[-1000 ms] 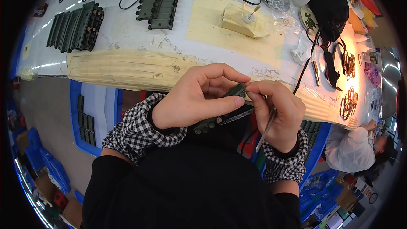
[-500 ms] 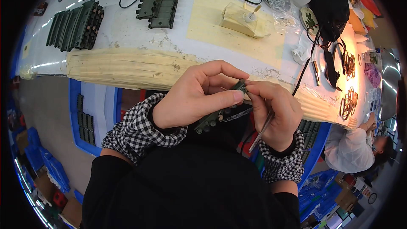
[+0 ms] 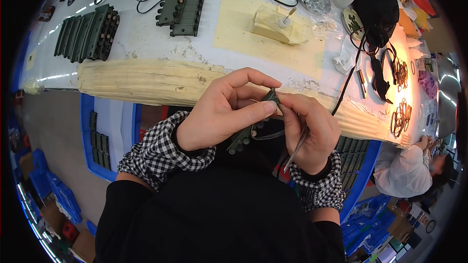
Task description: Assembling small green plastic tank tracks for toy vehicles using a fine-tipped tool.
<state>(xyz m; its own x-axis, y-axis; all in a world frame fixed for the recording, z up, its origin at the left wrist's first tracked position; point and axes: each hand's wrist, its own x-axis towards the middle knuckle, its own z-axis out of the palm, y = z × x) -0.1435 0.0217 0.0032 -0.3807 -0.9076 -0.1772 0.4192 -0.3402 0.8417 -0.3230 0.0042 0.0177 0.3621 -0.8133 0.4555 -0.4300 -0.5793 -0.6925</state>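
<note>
My left hand [image 3: 222, 114] is closed, thumb and forefinger pinching a dark green wheeled model chassis [image 3: 239, 142] over my lap. Its lower end, with small wheels, sticks out below the palm; the rest is largely covered by fingers. A thin toothed track strip [image 3: 268, 135] loops loosely beside it. The fingertips of my right hand [image 3: 314, 129] press at the chassis's upper end, near the strip's end. A slim metal tool, seemingly tweezers [image 3: 295, 152], is tucked in that same hand, pointing down. Exactly what the right fingertips pinch is hidden.
Similar green chassis [image 3: 87, 34] stand in a row at the table's left, with more stacked pieces [image 3: 180, 9] farther back. A tape-covered block [image 3: 280, 27] holds sticks. Blue trays [image 3: 90, 139] with green parts flank me. Another person [image 3: 404, 170] sits at right.
My right hand has shifted slightly left and the tweezers tilt a little more upright. The upper end of the chassis has risen slightly between the fingertips. Both hands keep their grip.
</note>
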